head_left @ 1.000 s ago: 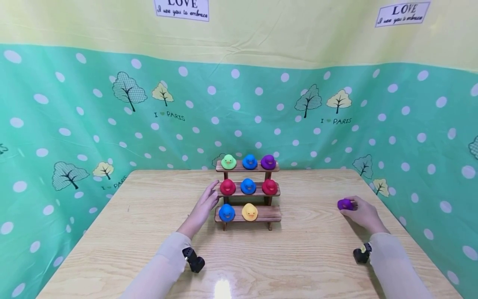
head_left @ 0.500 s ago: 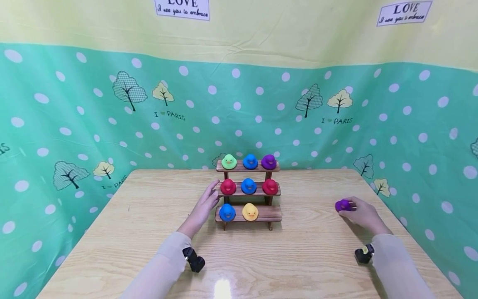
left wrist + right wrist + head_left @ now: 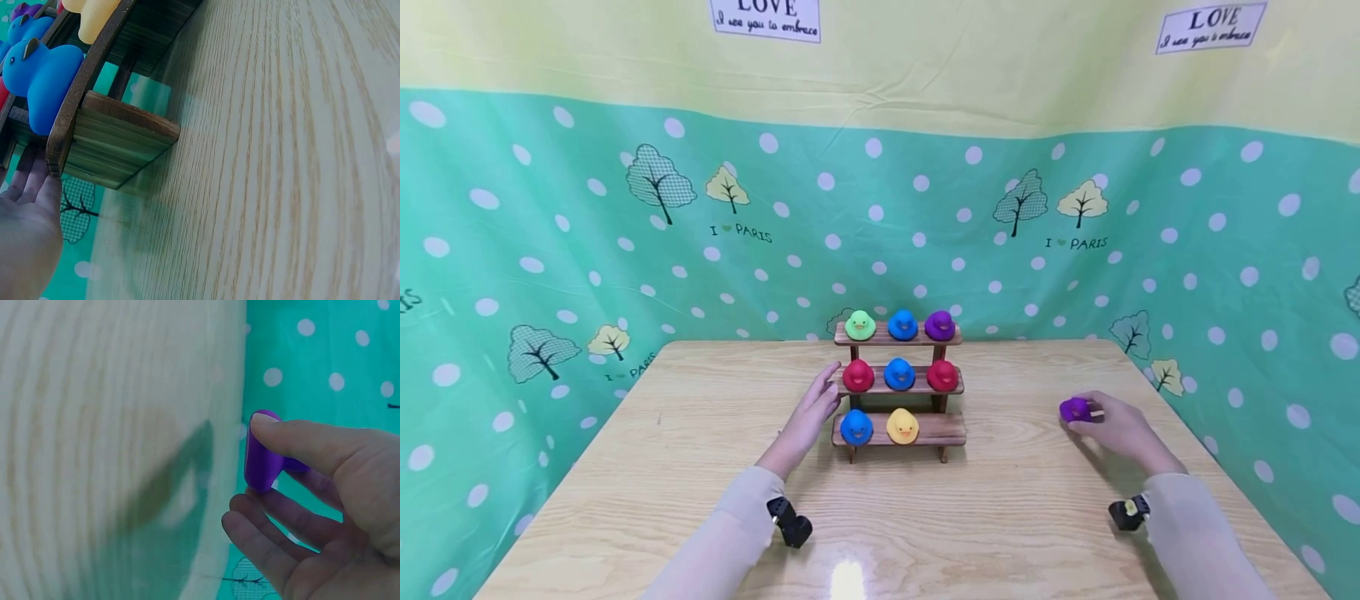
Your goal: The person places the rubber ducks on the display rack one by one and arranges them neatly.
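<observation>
A purple rubber duck is pinched between the thumb and fingers of my right hand, over the right part of the table. In the right wrist view the thumb presses one side of the duck, which is held off the tabletop. My left hand lies at the left side of a three-tier wooden stand, its fingers extended. In the left wrist view its fingertips reach the stand's edge beside a blue duck; the tips are partly hidden. The lowest tier bears a blue duck and a yellow duck.
Red ducks flank a blue duck on the middle tier. On the top tier sit a green duck, a blue duck and a purple duck. A patterned green curtain hangs behind the wooden table.
My right hand has shifted a little to the left, carrying the purple duck. The left hand and the stand keep their places.
</observation>
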`<state>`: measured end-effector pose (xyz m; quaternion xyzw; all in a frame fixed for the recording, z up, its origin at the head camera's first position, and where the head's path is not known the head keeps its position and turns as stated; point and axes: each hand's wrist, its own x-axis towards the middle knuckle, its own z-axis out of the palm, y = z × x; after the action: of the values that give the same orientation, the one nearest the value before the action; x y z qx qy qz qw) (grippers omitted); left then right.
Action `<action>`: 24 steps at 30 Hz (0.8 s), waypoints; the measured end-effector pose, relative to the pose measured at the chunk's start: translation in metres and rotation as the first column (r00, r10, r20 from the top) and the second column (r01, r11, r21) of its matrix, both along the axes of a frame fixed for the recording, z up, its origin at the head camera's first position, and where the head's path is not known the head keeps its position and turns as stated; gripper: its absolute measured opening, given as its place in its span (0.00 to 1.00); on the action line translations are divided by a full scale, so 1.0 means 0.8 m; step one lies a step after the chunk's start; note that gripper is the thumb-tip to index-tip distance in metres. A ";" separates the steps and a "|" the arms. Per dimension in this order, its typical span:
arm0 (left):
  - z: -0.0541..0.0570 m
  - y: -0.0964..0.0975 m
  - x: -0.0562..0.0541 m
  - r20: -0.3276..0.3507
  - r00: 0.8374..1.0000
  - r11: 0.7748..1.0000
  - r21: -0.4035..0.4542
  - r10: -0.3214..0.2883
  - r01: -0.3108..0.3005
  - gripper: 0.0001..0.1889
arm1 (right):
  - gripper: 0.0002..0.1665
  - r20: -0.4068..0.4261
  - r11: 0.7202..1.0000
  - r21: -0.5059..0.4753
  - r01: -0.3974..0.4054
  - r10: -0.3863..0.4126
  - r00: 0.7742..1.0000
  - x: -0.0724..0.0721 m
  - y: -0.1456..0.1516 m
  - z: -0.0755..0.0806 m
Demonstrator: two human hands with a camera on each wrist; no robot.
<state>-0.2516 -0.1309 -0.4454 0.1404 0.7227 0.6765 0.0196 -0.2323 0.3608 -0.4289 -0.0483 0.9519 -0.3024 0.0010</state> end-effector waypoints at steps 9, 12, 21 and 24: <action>-0.001 0.000 0.000 0.002 1.000 1.000 -0.014 0.006 -0.006 0.27 | 0.32 -0.059 0.999 -0.016 -0.032 0.031 0.998 0.003 -0.016 0.012; -0.001 0.000 0.000 0.004 1.000 1.000 -0.013 0.006 -0.006 0.27 | 0.32 -0.074 0.999 -0.021 -0.044 0.042 0.996 0.005 -0.024 0.017; -0.002 -0.001 -0.001 0.002 1.000 1.000 -0.013 0.003 -0.003 0.27 | 0.28 -0.143 0.995 -0.030 -0.090 0.085 0.986 0.012 -0.056 0.025; -0.002 -0.001 -0.001 0.003 1.000 1.000 -0.016 0.003 -0.003 0.27 | 0.27 -0.168 0.994 -0.023 -0.108 0.103 0.980 0.012 -0.065 0.026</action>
<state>-0.2521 -0.1316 -0.4469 0.1381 0.7280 0.6711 0.0210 -0.2228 0.3091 -0.4084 -0.1238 0.9399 -0.3119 -0.0635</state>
